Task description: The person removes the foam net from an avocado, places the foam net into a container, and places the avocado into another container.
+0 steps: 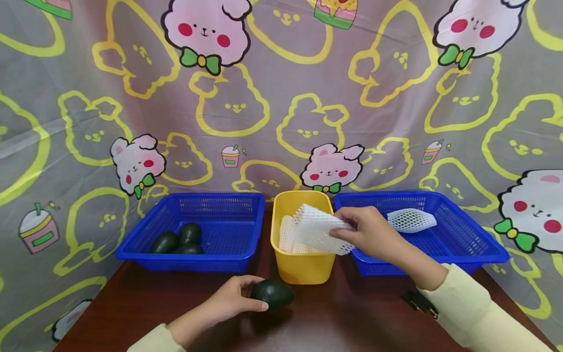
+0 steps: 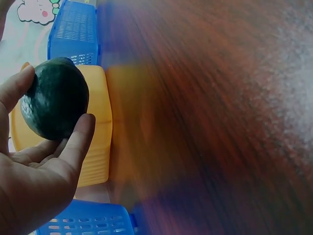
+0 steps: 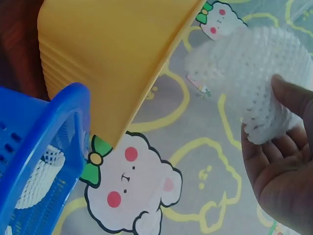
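Note:
My left hand (image 1: 233, 297) holds a dark green avocado (image 1: 272, 293) between thumb and fingers, in front of the yellow bin (image 1: 303, 270). The left wrist view shows the smooth avocado (image 2: 56, 100) gripped at its sides. Over the bin, my right hand (image 1: 369, 232) pinches a white foam net sleeve (image 1: 318, 227) by one end. This flattened sleeve (image 3: 259, 73) also shows in the right wrist view, with the thumb pressed on its mesh. More white foam nets (image 1: 287, 234) lie inside the bin, partly hidden behind the held one.
At the left, a blue basket (image 1: 257, 227) contains several avocados (image 1: 190, 233). The right blue basket (image 1: 479, 244) has a net-wrapped item (image 1: 411, 220) in it. Both baskets and the bin stand on a dark wooden table (image 1: 343, 313) before a patterned cloth (image 1: 272, 73).

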The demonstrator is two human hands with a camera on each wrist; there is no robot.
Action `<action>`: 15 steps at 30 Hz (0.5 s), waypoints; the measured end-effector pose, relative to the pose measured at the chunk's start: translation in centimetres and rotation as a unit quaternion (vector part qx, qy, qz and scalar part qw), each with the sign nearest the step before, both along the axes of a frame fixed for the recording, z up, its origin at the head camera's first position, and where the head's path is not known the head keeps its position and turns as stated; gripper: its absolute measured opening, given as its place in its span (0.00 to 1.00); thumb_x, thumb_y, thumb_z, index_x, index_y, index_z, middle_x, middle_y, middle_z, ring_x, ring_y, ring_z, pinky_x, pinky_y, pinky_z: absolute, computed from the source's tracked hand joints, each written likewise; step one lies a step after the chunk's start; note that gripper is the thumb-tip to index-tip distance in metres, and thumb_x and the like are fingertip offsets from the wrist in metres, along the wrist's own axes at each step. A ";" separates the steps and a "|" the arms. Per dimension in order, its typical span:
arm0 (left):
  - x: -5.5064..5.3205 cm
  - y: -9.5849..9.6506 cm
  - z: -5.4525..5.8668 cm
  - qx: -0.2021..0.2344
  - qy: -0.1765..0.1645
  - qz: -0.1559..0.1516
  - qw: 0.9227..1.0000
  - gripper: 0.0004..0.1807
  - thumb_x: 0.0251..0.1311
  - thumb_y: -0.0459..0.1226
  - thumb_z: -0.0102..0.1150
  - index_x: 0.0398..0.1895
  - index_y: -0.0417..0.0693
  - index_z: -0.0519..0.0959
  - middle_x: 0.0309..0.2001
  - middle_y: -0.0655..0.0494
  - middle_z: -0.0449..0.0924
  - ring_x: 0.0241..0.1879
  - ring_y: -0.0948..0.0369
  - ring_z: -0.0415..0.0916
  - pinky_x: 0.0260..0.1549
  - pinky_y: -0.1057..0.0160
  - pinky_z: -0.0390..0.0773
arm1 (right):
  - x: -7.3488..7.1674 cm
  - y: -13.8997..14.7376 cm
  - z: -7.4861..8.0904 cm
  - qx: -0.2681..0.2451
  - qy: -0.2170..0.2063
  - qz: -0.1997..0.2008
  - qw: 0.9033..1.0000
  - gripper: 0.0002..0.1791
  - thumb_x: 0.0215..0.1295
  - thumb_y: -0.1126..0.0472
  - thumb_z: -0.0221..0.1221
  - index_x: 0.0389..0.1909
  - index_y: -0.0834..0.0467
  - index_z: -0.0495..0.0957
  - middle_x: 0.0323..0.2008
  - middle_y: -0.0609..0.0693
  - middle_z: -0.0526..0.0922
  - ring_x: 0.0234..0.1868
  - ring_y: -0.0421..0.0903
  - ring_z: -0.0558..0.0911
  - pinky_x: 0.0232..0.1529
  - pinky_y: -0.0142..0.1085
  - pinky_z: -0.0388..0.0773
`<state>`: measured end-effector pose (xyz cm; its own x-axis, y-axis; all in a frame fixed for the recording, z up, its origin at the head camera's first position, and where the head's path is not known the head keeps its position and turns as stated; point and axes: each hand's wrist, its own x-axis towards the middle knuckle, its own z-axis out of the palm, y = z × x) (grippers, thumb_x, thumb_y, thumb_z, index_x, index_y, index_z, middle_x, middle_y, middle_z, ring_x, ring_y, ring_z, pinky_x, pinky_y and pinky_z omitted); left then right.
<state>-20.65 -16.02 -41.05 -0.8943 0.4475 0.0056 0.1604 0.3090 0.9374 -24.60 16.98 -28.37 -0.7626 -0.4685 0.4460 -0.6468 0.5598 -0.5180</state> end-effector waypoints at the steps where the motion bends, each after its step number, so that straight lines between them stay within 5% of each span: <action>1: 0.0 0.0 0.0 0.000 -0.002 0.000 1.000 0.30 0.48 0.36 0.73 0.54 0.30 0.76 0.45 0.47 0.81 0.41 0.57 0.80 0.38 0.66 0.78 | -0.3 -0.3 0.0 -0.009 0.009 -0.007 1.000 0.06 0.57 0.61 0.70 0.32 0.55 0.82 0.30 0.45 0.83 0.26 0.41 0.78 0.25 0.32 0.79; 8: 0.2 -0.1 0.0 0.006 -0.009 -0.003 1.000 0.29 0.49 0.35 0.72 0.55 0.31 0.75 0.46 0.47 0.81 0.42 0.57 0.79 0.37 0.66 0.78 | -2.5 -2.3 -0.5 -0.029 0.091 -0.053 0.994 0.10 0.55 0.62 0.71 0.27 0.57 0.77 0.19 0.44 0.71 0.21 0.42 0.69 0.20 0.32 0.67; 15: 0.0 -0.3 0.0 0.004 -0.003 -0.001 1.000 0.30 0.49 0.35 0.72 0.55 0.30 0.75 0.46 0.46 0.81 0.42 0.57 0.80 0.37 0.67 0.78 | -4.4 -3.5 -2.4 0.032 0.049 -0.041 0.997 0.08 0.57 0.61 0.70 0.28 0.57 0.79 0.18 0.42 0.71 0.21 0.40 0.68 0.21 0.33 0.66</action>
